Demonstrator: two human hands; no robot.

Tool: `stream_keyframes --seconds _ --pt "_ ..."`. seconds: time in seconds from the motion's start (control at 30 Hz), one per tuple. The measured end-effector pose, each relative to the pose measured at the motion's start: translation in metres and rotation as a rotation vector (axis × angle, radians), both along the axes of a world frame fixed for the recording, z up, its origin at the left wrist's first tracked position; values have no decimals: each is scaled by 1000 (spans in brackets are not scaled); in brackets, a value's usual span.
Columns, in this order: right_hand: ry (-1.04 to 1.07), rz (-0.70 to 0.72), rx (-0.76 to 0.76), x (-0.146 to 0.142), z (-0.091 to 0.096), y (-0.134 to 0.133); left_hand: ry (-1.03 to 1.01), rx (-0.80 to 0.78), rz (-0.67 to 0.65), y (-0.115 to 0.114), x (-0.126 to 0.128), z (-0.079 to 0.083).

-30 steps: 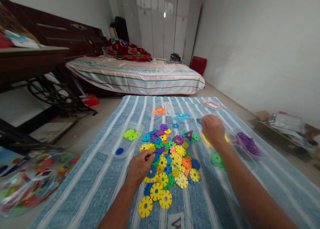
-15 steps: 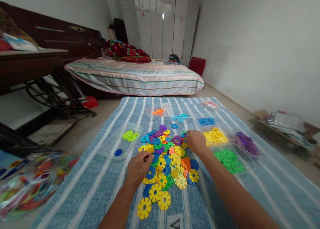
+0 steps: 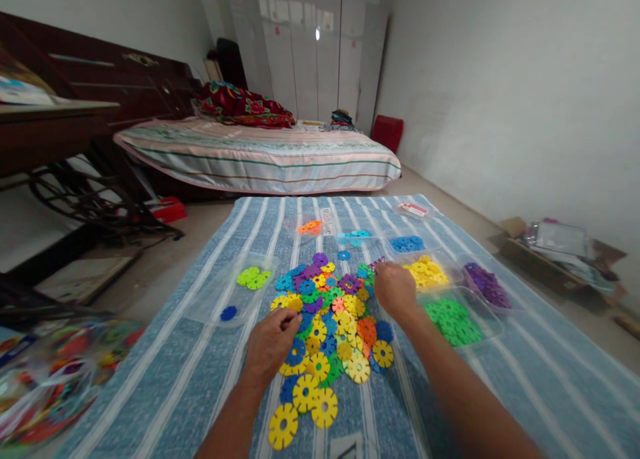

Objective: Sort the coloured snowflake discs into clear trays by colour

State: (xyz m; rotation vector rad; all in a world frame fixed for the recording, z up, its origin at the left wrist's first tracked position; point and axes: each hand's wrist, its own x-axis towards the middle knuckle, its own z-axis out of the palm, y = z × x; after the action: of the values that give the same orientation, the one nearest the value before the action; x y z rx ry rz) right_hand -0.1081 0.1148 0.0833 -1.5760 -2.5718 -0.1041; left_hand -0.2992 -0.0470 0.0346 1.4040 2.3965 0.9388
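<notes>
A loose pile of notched plastic discs [image 3: 320, 364], in yellow, blue, green, purple and orange, covers the middle of the striped cloth. My left hand [image 3: 270, 342] rests at the pile's left edge, fingers curled in beside some yellow discs [image 3: 287, 303]; whether anything is in them is hidden. At the pile's far right my right hand [image 3: 396, 289] is closed, and a purple notched disc [image 3: 379, 262] shows at its fingertips. Close to that hand stands a clear tray of yellow discs [image 3: 425, 272].
Green discs [image 3: 453, 321], purple discs [image 3: 486, 284] and blue discs [image 3: 407, 244] sit in trays at the right. Lime discs [image 3: 254, 278] and a dark blue disc [image 3: 229, 313] lie in a left tray. Orange discs [image 3: 310, 227] and light blue discs [image 3: 355, 237] are farther back.
A purple disc now shows at my right fingertips, where none was plain before. My left hand stays by the pile. The whole view has shifted slightly.
</notes>
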Motion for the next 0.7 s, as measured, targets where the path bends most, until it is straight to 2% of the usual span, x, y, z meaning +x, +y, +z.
stream_keyframes --seconds 0.07,0.2,0.3,0.4,0.47,0.53,0.7 --pt "14 -48 55 22 10 2 -2 2 9 0 0 0" --pt "17 -247 182 83 25 20 -8 3 22 0 1 -1" --pt "-37 -394 184 130 28 37 -11 8 21 -1 2 -2" --pt "-106 -487 193 158 25 47 -2 5 25 -1 3 -2" --pt "-109 -487 193 160 21 44 5 2 26 -1 3 -1" --pt "-67 -409 183 148 14 35 6 2 21 0 2 -2" --pt "129 -30 65 75 -5 -6 8 -2 13 0 1 -3"
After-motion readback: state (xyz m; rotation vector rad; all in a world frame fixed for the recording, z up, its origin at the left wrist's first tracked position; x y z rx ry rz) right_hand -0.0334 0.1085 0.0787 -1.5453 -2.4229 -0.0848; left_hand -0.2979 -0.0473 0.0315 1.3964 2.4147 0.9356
